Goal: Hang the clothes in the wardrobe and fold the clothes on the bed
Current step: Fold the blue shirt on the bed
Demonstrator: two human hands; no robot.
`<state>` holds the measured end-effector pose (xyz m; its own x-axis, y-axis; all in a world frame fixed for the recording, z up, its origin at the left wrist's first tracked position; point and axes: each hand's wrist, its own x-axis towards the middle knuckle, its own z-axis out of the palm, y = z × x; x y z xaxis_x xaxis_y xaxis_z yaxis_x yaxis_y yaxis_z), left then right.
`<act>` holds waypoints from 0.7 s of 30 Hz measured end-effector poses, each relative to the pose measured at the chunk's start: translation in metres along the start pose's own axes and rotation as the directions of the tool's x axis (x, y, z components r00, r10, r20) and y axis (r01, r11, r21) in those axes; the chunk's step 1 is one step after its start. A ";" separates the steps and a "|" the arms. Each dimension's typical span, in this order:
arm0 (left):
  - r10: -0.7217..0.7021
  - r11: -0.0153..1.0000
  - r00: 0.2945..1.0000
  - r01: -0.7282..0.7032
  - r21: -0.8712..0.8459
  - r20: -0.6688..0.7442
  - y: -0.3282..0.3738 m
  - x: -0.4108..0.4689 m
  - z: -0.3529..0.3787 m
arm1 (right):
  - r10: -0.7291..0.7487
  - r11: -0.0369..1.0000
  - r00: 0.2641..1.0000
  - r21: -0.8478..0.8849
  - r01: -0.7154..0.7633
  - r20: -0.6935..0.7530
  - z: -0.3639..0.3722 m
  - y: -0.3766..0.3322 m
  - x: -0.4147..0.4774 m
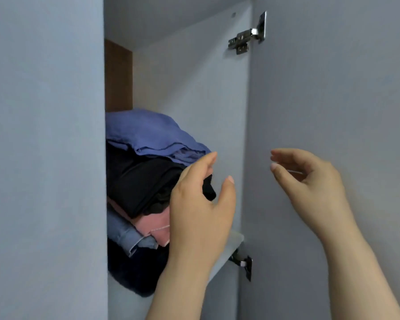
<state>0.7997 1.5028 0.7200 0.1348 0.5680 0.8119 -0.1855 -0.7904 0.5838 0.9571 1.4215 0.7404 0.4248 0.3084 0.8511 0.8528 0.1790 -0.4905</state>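
Head view: folded clothes stack (pixel 143 181) sits on wardrobe shelf (pixel 125 306). Left hand (pixel 199 209) loosely open in front of the stack, gripping nothing. Right hand (pixel 310 181) relaxed, empty, near door (pixel 333 88). Likely the stowing step; next probably means straightening the stack or fetching another garment.

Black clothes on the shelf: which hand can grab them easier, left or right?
Probably the left. The left hand is open right in front of the black clothes, beside their edge. The right hand is off to the side, before the open door, away from them.
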 end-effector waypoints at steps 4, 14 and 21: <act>-0.036 0.997 0.991 0.043 -0.056 0.129 0.013 -0.033 -0.014 | 0.041 0.999 0.998 -0.021 -0.042 -0.047 -0.023 -0.025 -0.041; -0.068 0.978 0.968 0.113 -0.175 0.243 0.049 -0.085 -0.021 | 0.144 0.988 0.985 -0.040 -0.148 -0.090 -0.079 -0.057 -0.122; -0.089 0.970 0.945 0.154 -0.189 0.314 0.057 -0.108 0.000 | 0.228 0.972 0.969 -0.036 -0.232 -0.098 -0.105 -0.043 -0.158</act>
<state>0.7742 1.3961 0.6657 0.4496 0.5356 0.7149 -0.3429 -0.6355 0.6918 0.8853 1.2675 0.6466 0.6355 0.2482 0.7311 0.7413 0.0686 -0.6677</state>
